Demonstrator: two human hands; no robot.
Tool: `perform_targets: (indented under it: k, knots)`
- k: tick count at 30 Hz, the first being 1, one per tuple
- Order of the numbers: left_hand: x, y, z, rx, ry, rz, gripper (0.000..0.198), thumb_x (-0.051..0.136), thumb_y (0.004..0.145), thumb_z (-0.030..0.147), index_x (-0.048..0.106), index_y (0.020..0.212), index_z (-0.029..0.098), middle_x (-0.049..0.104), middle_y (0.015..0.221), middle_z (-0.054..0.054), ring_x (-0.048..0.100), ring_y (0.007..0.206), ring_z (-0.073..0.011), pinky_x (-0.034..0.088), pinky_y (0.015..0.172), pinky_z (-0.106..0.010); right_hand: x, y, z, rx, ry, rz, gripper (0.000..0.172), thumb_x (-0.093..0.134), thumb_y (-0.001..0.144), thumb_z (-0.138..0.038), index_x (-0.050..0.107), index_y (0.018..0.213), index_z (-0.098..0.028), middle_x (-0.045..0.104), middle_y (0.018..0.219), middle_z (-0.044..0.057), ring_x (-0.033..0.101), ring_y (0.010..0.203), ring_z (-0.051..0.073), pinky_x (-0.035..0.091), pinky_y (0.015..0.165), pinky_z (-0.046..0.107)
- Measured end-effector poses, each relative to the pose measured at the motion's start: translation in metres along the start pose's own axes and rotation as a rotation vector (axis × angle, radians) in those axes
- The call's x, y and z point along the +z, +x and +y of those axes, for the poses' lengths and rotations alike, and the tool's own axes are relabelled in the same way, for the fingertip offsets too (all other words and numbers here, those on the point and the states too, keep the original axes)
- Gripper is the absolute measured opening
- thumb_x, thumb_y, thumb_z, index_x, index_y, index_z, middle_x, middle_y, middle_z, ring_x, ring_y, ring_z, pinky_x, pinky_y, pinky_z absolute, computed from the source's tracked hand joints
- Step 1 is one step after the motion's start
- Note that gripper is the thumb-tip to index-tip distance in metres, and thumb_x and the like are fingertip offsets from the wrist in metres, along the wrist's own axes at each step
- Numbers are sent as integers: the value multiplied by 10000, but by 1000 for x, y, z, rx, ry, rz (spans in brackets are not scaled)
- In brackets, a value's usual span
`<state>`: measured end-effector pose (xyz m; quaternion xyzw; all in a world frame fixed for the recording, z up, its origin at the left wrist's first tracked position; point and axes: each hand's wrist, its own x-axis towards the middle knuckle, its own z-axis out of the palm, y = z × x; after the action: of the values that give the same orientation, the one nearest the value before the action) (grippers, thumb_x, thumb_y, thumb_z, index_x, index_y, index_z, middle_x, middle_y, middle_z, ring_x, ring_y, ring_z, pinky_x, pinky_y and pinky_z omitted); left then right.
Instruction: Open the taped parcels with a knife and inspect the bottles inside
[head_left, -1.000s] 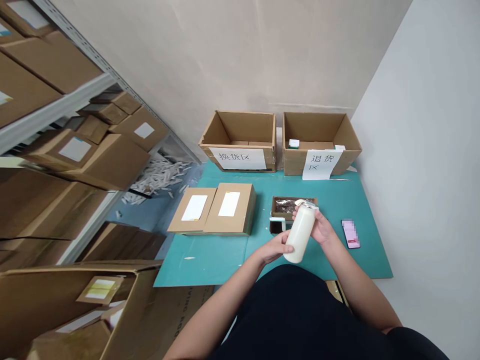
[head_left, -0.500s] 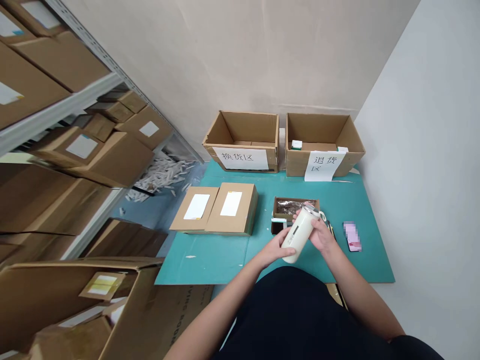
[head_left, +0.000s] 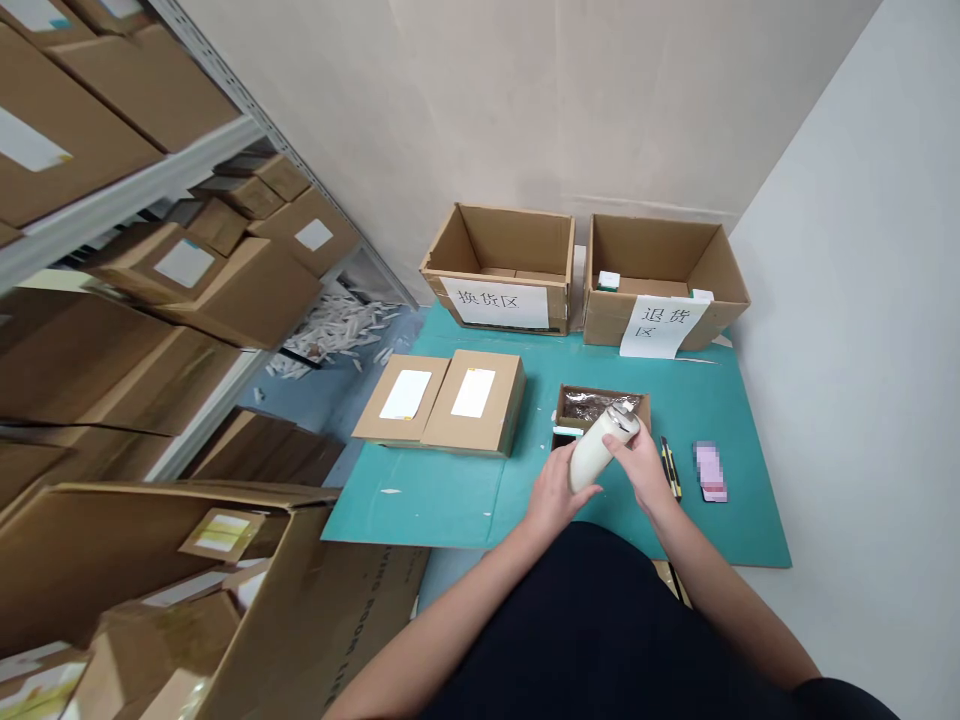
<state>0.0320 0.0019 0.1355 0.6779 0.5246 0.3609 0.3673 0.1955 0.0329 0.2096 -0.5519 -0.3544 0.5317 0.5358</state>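
Observation:
Both hands hold a white cylindrical bottle [head_left: 601, 450], tilted with its top toward the small open carton [head_left: 602, 408]. My left hand [head_left: 555, 497] wraps its lower end, and my right hand [head_left: 636, 465] grips it near the top. Crinkled plastic packaging with dark contents [head_left: 592, 405] lies in that carton, partly hidden by the bottle. A yellow-and-black utility knife [head_left: 669, 467] lies to the right of my right hand, and a phone with a blurred screen [head_left: 709, 472] lies beyond it.
Two closed cardboard boxes with white labels [head_left: 439, 405] lie on the teal mat [head_left: 420, 505]. Two open cartons with paper signs [head_left: 499, 268] [head_left: 664, 282] stand against the wall. Metal shelving stacked with cartons [head_left: 150, 190] runs along the left.
The bottle has tilted from nearly upright, its top leaning right, and has moved up toward the small carton. The utility knife now shows fully beside my right hand. The whole view has shifted slightly.

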Motion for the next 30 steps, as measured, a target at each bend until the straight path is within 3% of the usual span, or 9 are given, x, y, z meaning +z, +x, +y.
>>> perform_targets:
  k: [3,6,8,12,15,21,30]
  knots:
    - [-11,1,-11,83,-14,-14,644,767,786,483,529,1326,226,607,1260,-137,592,1155,-303,485,990,-464,0,-2,-2,-25,-39,-32,503,830,694,-366,642,1147,-252,715,1133,47,639,1047,252,509,945,389]
    - [-19,8,-33,36,-22,149,347,561,947,400,581,1241,218,627,1093,-95,619,997,-223,524,889,-395,-7,-2,-2,-46,-80,-83,532,828,688,-371,619,1160,-243,706,1146,54,645,1052,255,527,932,386]
    - [-21,17,-50,-70,-12,245,343,580,927,358,583,1235,209,604,1097,-89,613,968,-205,536,829,-359,-11,-4,2,-55,-123,-116,575,822,688,-382,589,1193,-235,695,1168,65,646,1075,262,534,937,391]
    - [-16,40,-76,-246,-24,39,565,708,803,310,544,1335,214,588,1185,-101,621,937,-202,543,701,-299,-14,-10,15,-81,-223,-200,648,816,689,-381,534,1252,-229,671,1211,87,642,1117,270,540,956,396]
    - [-12,53,-83,-221,-35,-76,574,715,793,289,556,1341,230,576,1244,-98,623,959,-198,542,723,-291,-13,-15,22,-122,-304,-242,655,809,695,-364,525,1268,-222,653,1258,105,631,1154,278,527,990,417]
    - [-5,67,-87,-134,43,-84,201,565,878,180,696,1027,212,661,1049,-42,634,929,-181,504,872,-309,-14,-15,35,-183,-327,-219,646,798,703,-340,526,1275,-214,655,1281,130,637,1176,288,543,989,438]
    - [3,72,-91,-196,67,-41,249,503,926,218,729,1030,215,748,1086,-54,660,1007,-223,490,858,-296,-10,-4,42,-264,-252,-94,622,760,757,-343,494,1302,-203,631,1340,155,612,1247,287,539,1026,462]
